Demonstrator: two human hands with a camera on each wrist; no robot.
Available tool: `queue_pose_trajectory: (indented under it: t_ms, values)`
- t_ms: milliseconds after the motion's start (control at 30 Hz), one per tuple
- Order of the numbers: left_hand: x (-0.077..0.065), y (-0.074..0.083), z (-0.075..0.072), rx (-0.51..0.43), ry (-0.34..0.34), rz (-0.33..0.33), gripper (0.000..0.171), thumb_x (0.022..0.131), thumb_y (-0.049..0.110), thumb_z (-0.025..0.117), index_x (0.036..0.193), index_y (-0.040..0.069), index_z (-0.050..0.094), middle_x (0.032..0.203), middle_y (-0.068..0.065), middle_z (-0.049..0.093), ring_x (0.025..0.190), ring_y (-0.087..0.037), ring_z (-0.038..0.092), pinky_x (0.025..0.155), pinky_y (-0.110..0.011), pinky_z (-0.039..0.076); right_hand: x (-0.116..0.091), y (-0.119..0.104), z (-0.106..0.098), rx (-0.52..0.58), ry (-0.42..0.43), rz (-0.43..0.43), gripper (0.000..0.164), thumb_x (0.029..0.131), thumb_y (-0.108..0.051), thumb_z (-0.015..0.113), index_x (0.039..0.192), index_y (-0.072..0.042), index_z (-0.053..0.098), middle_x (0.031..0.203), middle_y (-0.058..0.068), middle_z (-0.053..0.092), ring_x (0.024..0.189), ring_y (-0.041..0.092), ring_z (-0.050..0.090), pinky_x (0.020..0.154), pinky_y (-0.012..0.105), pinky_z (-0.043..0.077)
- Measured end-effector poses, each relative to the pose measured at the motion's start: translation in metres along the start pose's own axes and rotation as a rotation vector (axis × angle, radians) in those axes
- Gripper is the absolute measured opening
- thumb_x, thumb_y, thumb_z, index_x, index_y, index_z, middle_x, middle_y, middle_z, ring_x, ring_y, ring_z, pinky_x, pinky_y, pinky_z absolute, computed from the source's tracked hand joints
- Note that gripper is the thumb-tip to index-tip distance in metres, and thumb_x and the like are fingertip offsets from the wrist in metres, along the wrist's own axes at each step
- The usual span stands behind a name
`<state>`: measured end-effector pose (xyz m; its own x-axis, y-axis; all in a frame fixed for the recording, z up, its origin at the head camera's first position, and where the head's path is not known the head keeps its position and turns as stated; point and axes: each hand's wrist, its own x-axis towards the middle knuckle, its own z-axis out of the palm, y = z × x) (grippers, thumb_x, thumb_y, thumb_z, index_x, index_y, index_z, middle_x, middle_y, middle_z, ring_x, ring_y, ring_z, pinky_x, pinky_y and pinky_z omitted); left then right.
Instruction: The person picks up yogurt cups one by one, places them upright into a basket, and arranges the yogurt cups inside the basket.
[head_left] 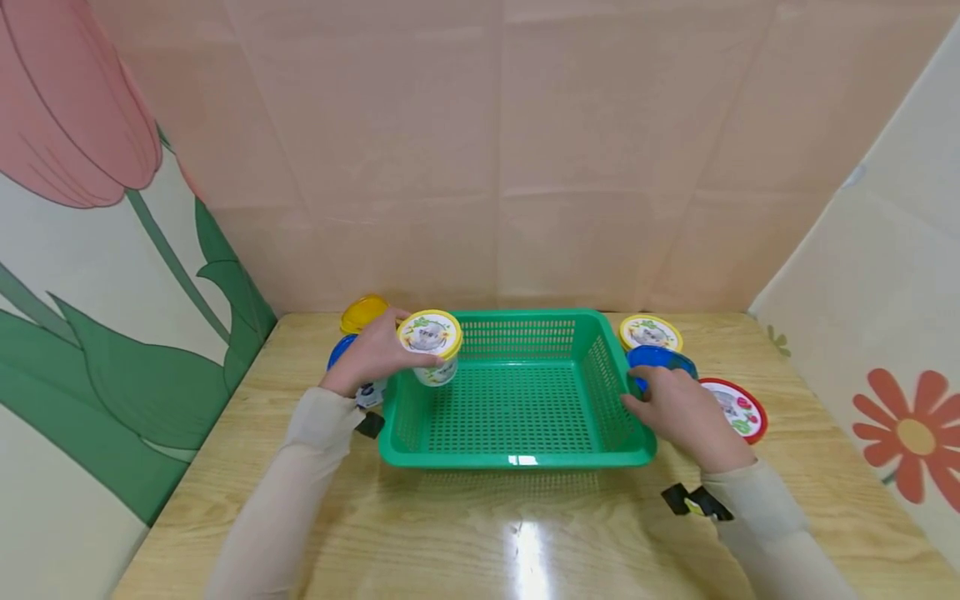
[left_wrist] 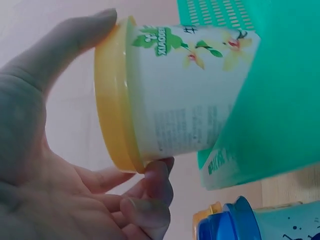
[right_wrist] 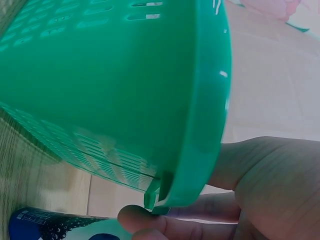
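Observation:
My left hand [head_left: 375,357] grips a white tub [head_left: 437,372] by its yellow lid, thumb on one side and fingers on the other. The tub is over the left end of a green plastic basket [head_left: 517,460]. In the left wrist view the printed flowers on the tub [left_wrist: 195,90] show, and the basket wall [left_wrist: 280,110] hides its base. My right hand [head_left: 686,412] holds the basket's right rim; in the right wrist view its fingers [right_wrist: 185,227] reach under the rim [right_wrist: 207,100].
Left of the basket stand a yellow-lidded container [head_left: 364,312] and a blue-lidded one [head_left: 339,350], partly behind my hand. On the right are a yellow-rimmed tub [head_left: 651,332], a blue-lidded container [head_left: 662,358] and a red-rimmed tub [head_left: 742,410]. A wall [head_left: 495,167] rises behind the wooden table [head_left: 450,533].

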<state>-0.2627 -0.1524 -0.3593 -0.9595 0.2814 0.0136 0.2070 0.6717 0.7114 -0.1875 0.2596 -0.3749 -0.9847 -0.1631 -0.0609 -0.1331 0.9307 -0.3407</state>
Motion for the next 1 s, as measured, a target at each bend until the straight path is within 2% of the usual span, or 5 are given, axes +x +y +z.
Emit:
queue_pose_trajectory:
  t_ms: [333,600,1000]
  values:
    - [0.008,0.005,0.000,-0.032,-0.033,-0.104,0.089,0.072,0.044,0.089,0.137,0.004,0.043,0.118,-0.011,0.058,0.101,-0.028,0.056,0.087,-0.038,0.048,0.002,0.002,0.000,-0.011,0.013,0.002,0.054,0.093,-0.030,0.070,0.130,0.007,0.059,0.086,0.011,0.071,0.067,0.018,0.060,0.057,0.035,0.054]
    - [0.013,0.009,0.004,0.005,-0.043,-0.150,0.091,0.072,0.043,0.088,0.137,0.000,0.042,0.119,-0.015,0.057,0.104,-0.029,0.055,0.092,-0.039,0.047,0.002,0.002,0.000,-0.003,0.009,0.002,0.055,0.093,-0.031,0.070,0.131,0.007,0.059,0.085,0.010,0.071,0.067,0.017,0.060,0.057,0.035,0.054]
    - [0.017,0.016,0.009,0.038,-0.086,-0.197,0.091,0.070,0.045,0.089,0.135,0.001,0.042,0.119,-0.014,0.056,0.102,-0.029,0.055,0.088,-0.038,0.048,0.001,0.002,0.002,-0.001,0.000,0.011,0.055,0.093,-0.031,0.070,0.132,0.007,0.058,0.080,0.006,0.068,0.067,0.018,0.058,0.056,0.032,0.051]
